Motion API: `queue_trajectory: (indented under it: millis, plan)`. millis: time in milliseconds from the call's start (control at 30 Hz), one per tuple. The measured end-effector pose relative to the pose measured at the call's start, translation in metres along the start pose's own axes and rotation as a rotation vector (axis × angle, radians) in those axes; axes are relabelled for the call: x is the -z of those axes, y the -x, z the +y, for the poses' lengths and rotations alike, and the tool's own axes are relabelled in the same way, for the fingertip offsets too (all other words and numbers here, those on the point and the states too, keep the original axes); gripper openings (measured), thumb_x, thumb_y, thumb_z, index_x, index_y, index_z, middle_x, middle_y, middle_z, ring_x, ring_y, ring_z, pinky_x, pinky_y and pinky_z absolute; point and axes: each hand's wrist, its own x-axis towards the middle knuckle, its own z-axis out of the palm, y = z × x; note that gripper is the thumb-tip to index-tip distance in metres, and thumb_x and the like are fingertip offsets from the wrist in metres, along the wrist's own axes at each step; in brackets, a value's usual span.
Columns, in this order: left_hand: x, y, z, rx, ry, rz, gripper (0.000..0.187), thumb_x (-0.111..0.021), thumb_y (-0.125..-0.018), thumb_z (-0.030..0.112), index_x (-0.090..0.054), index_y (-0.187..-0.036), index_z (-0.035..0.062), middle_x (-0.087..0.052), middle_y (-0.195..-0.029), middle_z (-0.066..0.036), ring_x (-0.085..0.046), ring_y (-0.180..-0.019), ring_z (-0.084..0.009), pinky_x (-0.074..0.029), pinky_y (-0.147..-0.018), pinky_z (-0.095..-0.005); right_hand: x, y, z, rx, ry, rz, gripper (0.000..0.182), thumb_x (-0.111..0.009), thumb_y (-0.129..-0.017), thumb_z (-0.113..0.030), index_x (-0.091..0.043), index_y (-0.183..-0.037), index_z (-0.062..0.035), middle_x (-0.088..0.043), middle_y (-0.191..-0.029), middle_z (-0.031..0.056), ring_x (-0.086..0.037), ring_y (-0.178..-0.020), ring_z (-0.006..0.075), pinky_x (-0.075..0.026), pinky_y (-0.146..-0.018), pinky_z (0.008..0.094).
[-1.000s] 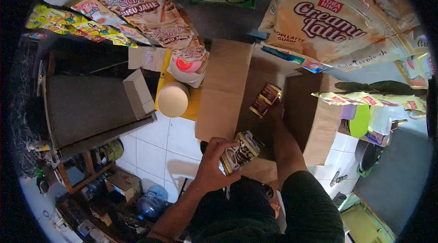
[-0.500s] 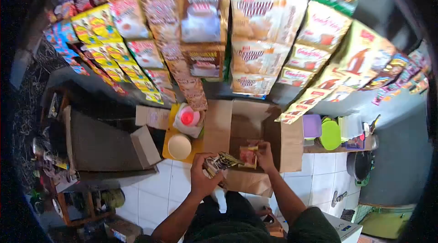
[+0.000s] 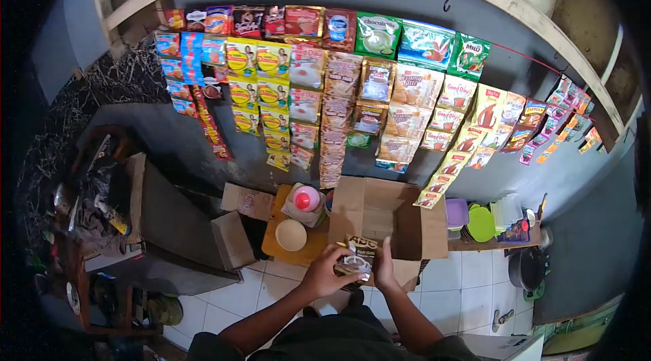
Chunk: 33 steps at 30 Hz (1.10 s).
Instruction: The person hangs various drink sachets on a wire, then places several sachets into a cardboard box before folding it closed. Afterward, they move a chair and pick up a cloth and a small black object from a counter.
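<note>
Dark ABC coffee sachets, with a cup printed on the front, are held at waist height before the cardboard box. My left hand is closed around their left side, thumb and fingers pinching them. On the right edge, my right hand presses against the same sachets; some of its fingers are hidden behind them. Just beyond both hands stands the open cardboard box, its flaps folded outward. The front of its inside is hidden by my hands and the sachets.
Strips of drink sachets hang in a row on the wall ahead. Left of the box, a cream bowl and a pink container sit on a yellow-brown surface. A low shelf at right carries green plates and a purple container.
My right hand has moved left from over the box, where it held a reddish packet, to the coffee sachets. That packet is out of sight. The camera has tilted up, showing more wall.
</note>
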Motion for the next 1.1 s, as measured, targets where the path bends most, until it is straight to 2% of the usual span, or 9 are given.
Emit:
queue_trajectory:
  millis: [133, 233, 333, 400, 467, 600, 800, 867, 1100]
  plan:
    - [0.015, 0.026, -0.018, -0.027, 0.193, -0.088, 0.034, -0.075, -0.080, 0.018, -0.057, -0.106, 0.0055, -0.060, -0.101, -0.009, -0.063, -0.092, -0.0167, -0.049, -0.073, -0.0290, -0.022, 0.011, 0.018, 0.198, 0.380, -0.077, 0.020, -0.063, -0.092, -0.021, -0.066, -0.096, -0.0019, -0.066, -0.085, 0.0012, -0.059, -0.073, 0.0078, -0.047, -0.065, 0.0241]
    - [0.024, 0.032, -0.023, 0.099, 0.324, 0.213, 0.033, -0.074, -0.082, 0.026, -0.057, -0.099, 0.0031, -0.062, -0.082, -0.006, -0.063, -0.080, -0.0149, -0.047, -0.065, -0.0279, -0.043, 0.020, 0.019, 0.261, 0.409, -0.104, 0.021, -0.063, -0.091, -0.021, -0.066, -0.096, -0.0010, -0.067, -0.085, 0.0014, -0.059, -0.073, 0.0077, -0.047, -0.065, 0.0243]
    - [0.037, 0.028, -0.029, 0.178, 0.179, 0.332, 0.034, -0.072, -0.083, 0.026, -0.055, -0.100, 0.0014, -0.064, -0.086, -0.008, -0.063, -0.079, -0.0142, -0.047, -0.065, -0.0272, -0.055, 0.028, 0.013, 0.325, 0.431, -0.165, 0.020, -0.063, -0.091, -0.020, -0.065, -0.098, -0.0009, -0.068, -0.088, 0.0037, -0.062, -0.077, 0.0101, -0.050, -0.069, 0.0256]
    - [0.040, 0.024, -0.040, 0.182, 0.181, 0.249, 0.032, -0.069, -0.087, 0.026, -0.055, -0.099, 0.0002, -0.064, -0.088, -0.007, -0.062, -0.081, -0.0131, -0.048, -0.068, -0.0272, -0.052, 0.027, 0.011, 0.258, 0.575, -0.217, 0.021, -0.063, -0.091, -0.020, -0.065, -0.101, -0.0011, -0.067, -0.088, 0.0033, -0.062, -0.079, 0.0093, -0.050, -0.070, 0.0261]
    - [0.045, 0.018, -0.032, 0.258, 0.640, 0.098, 0.031, -0.066, -0.090, 0.027, -0.055, -0.102, 0.0007, -0.062, -0.088, -0.005, -0.060, -0.084, -0.0125, -0.048, -0.075, -0.0276, -0.059, 0.037, 0.003, 0.260, 0.596, -0.164, 0.022, -0.063, -0.091, -0.021, -0.064, -0.102, -0.0013, -0.067, -0.089, 0.0023, -0.061, -0.079, 0.0083, -0.049, -0.071, 0.0257]
    - [0.045, 0.013, -0.015, 0.449, 0.953, 0.046, 0.034, -0.056, -0.095, 0.037, -0.057, -0.109, 0.0054, -0.064, -0.093, -0.003, -0.062, -0.089, -0.0126, -0.048, -0.083, -0.0283, -0.058, 0.051, -0.010, 0.368, 0.697, -0.215, 0.023, -0.062, -0.092, -0.020, -0.063, -0.103, -0.0005, -0.067, -0.090, 0.0012, -0.059, -0.080, 0.0076, -0.049, -0.071, 0.0253]
    - [0.033, -0.001, -0.019, 0.419, 1.149, -0.115, 0.032, -0.051, -0.098, 0.030, -0.055, -0.117, 0.0055, -0.064, -0.109, -0.006, -0.061, -0.097, -0.0162, -0.047, -0.086, -0.0315, -0.055, 0.064, -0.020, 0.471, 0.704, -0.285, 0.023, -0.063, -0.091, -0.019, -0.064, -0.104, 0.0003, -0.067, -0.090, 0.0003, -0.058, -0.078, 0.0055, -0.048, -0.069, 0.0239]
    - [0.033, -0.005, 0.005, 0.355, 1.063, 0.051, 0.018, -0.054, -0.096, 0.027, -0.059, -0.099, 0.0102, -0.061, -0.090, 0.001, -0.059, -0.083, -0.0092, -0.047, -0.076, -0.0246, -0.048, 0.065, -0.026, 0.444, 0.759, -0.260, 0.023, -0.063, -0.091, -0.019, -0.064, -0.104, -0.0002, -0.066, -0.087, -0.0004, -0.057, -0.076, 0.0052, -0.047, -0.067, 0.0238]
    - [0.028, -0.041, -0.010, 0.026, 0.761, 0.268, 0.011, -0.053, -0.093, 0.014, -0.049, -0.084, 0.0079, -0.045, -0.078, 0.005, -0.042, -0.073, -0.0037, -0.037, -0.066, -0.0202, -0.019, 0.062, -0.067, 0.492, 0.629, -0.080, 0.025, -0.062, -0.090, -0.017, -0.063, -0.108, -0.0010, -0.066, -0.098, 0.0026, -0.058, -0.089, 0.0088, -0.046, -0.080, 0.0268]
